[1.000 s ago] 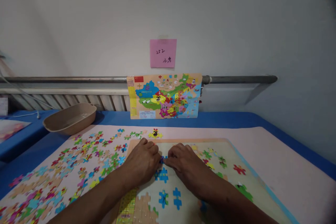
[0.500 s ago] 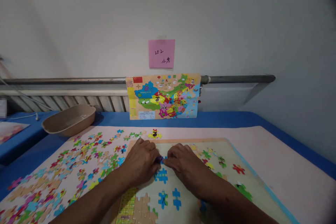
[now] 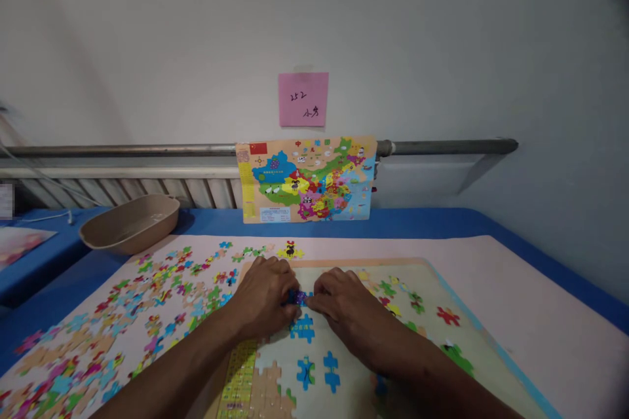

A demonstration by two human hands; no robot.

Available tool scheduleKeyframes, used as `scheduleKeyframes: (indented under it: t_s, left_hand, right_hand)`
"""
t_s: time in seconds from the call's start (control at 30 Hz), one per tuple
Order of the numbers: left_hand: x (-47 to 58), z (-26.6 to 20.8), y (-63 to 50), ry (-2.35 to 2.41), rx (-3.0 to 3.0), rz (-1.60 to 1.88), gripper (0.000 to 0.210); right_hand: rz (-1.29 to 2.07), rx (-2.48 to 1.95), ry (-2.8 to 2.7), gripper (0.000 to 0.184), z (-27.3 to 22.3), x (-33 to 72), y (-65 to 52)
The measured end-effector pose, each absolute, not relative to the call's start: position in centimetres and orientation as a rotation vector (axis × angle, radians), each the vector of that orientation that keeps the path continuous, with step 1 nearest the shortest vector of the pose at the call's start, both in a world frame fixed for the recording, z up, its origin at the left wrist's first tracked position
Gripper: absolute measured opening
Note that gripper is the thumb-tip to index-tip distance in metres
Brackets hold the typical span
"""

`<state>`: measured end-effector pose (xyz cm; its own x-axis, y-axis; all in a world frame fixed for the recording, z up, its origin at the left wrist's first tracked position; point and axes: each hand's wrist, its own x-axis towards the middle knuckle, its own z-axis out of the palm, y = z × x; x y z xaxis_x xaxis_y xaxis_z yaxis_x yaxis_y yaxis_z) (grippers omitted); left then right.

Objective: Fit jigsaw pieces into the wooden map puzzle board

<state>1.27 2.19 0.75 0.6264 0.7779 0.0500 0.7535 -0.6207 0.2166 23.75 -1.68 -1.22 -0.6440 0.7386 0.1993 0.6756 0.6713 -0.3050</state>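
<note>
My left hand [image 3: 265, 294] and my right hand [image 3: 341, 301] meet over the puzzle board [image 3: 354, 347], fingers closed on opposite sides of a blue-and-purple puzzle piece [image 3: 301, 299]. Its outer edges are hidden under the fingertips. Just below lies a blue puzzle piece with lettering [image 3: 303, 328]. Nearer to me are a blue-green piece with a black mark [image 3: 306, 373] and a plain blue piece [image 3: 331, 372], apart from each other. Joined tan pieces [image 3: 268, 389] fill part of the board's lower left, beside its yellow printed strip [image 3: 238, 380].
Many loose puzzle pieces [image 3: 162, 294] spread across the pink sheet on the left. More lie on the board's right side, among them a red piece [image 3: 448, 316]. A printed map [image 3: 307, 180] leans at the back. A brown basin [image 3: 130, 222] stands at the back left.
My left fingers have shifted slightly left and uncover more of the blue-and-purple piece. My right hand has barely moved.
</note>
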Motion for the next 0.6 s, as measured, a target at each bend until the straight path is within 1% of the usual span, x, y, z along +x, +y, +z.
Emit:
scheduleKeyframes:
  t_s: [0.33,0.6]
  left_hand:
    - [1.26,0.66,2.42,1.261,2.632,0.213,0.021]
    - [1.19,0.00,2.68,1.253,2.624,0.258,0.024]
  right_hand:
    - [0.272,-1.116,-2.570,0.020,-1.51,23.83,-1.70]
    - [0.270,-1.123,-2.566,0.017,-1.66,23.80,-1.70]
